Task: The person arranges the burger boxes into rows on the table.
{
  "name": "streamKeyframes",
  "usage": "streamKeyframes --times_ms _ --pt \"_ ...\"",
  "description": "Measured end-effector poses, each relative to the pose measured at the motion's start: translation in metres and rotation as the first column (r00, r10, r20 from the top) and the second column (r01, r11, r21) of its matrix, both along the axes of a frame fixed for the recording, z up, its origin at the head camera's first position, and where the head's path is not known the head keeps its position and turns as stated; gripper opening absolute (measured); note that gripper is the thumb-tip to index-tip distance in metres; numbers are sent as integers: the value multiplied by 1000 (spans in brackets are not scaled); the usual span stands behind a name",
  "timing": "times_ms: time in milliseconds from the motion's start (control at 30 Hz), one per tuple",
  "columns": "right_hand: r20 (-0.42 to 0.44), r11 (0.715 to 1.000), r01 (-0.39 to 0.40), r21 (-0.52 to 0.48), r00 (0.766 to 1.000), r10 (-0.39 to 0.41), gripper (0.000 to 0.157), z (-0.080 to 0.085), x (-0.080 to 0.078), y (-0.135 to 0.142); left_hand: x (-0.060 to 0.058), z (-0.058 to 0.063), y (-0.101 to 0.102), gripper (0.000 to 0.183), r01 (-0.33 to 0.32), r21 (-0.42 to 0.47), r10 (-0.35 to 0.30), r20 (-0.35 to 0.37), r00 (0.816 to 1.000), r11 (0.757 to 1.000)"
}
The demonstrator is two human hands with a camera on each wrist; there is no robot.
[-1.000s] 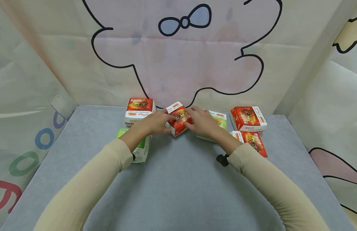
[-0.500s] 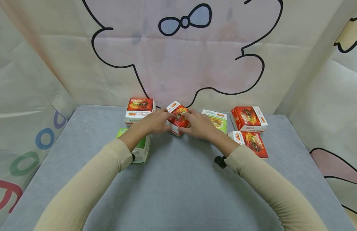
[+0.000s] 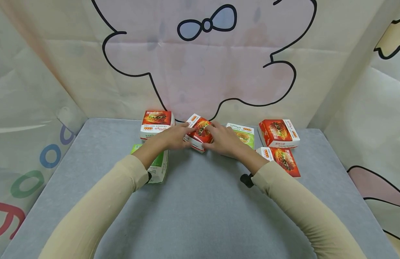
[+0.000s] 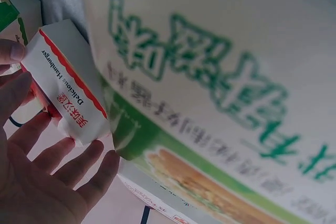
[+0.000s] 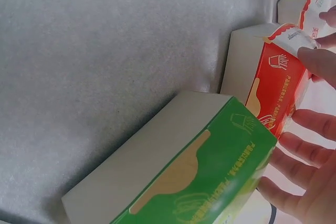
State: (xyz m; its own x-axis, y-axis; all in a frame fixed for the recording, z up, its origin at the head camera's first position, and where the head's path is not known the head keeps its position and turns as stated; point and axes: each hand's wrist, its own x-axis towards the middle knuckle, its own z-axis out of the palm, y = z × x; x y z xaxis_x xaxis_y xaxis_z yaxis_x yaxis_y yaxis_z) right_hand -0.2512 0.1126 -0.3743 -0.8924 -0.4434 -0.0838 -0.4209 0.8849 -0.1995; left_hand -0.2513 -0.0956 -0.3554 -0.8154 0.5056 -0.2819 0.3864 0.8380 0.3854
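Note:
In the head view a red-and-white hamburger box [image 3: 200, 133] stands turned at an angle at the table's middle back. My left hand [image 3: 175, 136] is at its left side, thumb and fingers against it; the left wrist view shows the spread left fingers on its white side. From the right, my right hand [image 3: 226, 139] holds the same box, with its thumb low at the front and fingers higher up. In the right wrist view the right thumb [image 5: 317, 61] lies on the upper part of the red box [image 5: 270, 80]. The hands hide parts of it.
A red box [image 3: 157, 124] and a green box [image 3: 158, 169] lie left. Right of the middle is another green box [image 3: 243, 135]. Two more red boxes, one farther back [image 3: 277, 132] and one nearer [image 3: 286, 161], lie farther right on the grey table [image 3: 196, 212].
My right hand has shifted slightly left, uncovering more of the right-hand green box. The middle red box has moved a little. The left hand stays almost where it was.

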Motion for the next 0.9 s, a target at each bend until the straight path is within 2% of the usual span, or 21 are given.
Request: streamKeyframes --times_ms 367,667,900 --pt "8 1000 -6 8 1000 5 64 1 -2 0 2 -1 -2 65 13 -7 -13 18 1000 1000" --pt "-1 1000 20 -17 1000 -20 60 6 5 -4 1 -1 -1 62 25 -21 -25 -18 1000 999" --pt "-21 998 -38 -41 999 37 52 5 10 -5 3 -1 0 59 24 -6 -24 -24 999 1000"
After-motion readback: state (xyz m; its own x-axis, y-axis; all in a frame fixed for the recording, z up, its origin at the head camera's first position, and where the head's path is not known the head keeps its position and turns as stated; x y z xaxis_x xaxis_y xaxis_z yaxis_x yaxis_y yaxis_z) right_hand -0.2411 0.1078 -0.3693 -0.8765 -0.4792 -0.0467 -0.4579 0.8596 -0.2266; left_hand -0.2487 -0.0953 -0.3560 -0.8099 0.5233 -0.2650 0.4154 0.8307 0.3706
